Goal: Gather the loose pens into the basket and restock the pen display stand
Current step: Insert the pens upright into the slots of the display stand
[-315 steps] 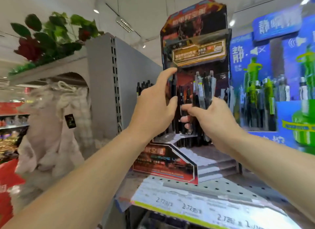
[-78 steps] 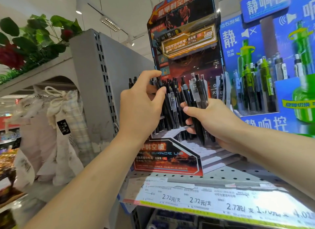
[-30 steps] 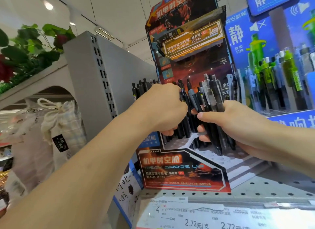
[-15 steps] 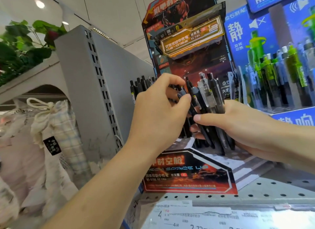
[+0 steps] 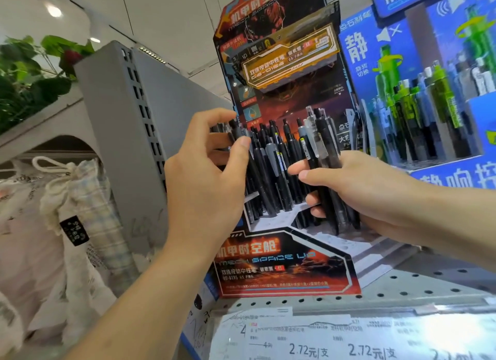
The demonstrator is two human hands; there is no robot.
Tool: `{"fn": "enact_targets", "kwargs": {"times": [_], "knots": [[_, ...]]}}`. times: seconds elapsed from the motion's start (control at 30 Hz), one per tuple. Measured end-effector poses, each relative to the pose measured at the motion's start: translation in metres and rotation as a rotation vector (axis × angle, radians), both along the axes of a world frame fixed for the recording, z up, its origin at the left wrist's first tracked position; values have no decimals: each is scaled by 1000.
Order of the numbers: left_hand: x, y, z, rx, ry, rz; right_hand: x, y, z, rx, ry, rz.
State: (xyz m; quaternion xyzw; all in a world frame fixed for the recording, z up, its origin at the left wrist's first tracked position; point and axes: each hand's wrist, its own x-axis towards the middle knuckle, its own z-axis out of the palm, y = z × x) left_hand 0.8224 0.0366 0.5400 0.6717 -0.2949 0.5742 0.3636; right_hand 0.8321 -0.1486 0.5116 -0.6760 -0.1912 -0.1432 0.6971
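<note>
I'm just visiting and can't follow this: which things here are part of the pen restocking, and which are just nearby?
Part of the job:
- pen display stand
- black pen pinched by the left hand
- bundle of pens gripped in the right hand

Just nearby:
- blue pen display
- cloth bags
- leafy plant
- price labels

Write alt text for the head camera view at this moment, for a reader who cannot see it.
A person's right hand grips a bundle of black pens in front of a dark pen display stand on a perforated store shelf, while the left hand pinches a pen top among those standing in it. A blue display with green pens stands to the right.
</note>
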Motion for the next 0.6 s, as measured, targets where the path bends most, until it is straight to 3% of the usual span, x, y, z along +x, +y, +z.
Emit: {"fn": "enact_targets", "kwargs": {"times": [0.2, 0.37, 0.6], "knots": [[0, -2, 0, 50, 11, 68, -1, 0, 0, 15, -3, 21], [-8, -5, 10, 277, 47, 271, -5, 1, 0, 13, -1, 56], [-15, -9, 25, 354, 226, 386, -5, 0, -1, -11, -20, 79]]}}
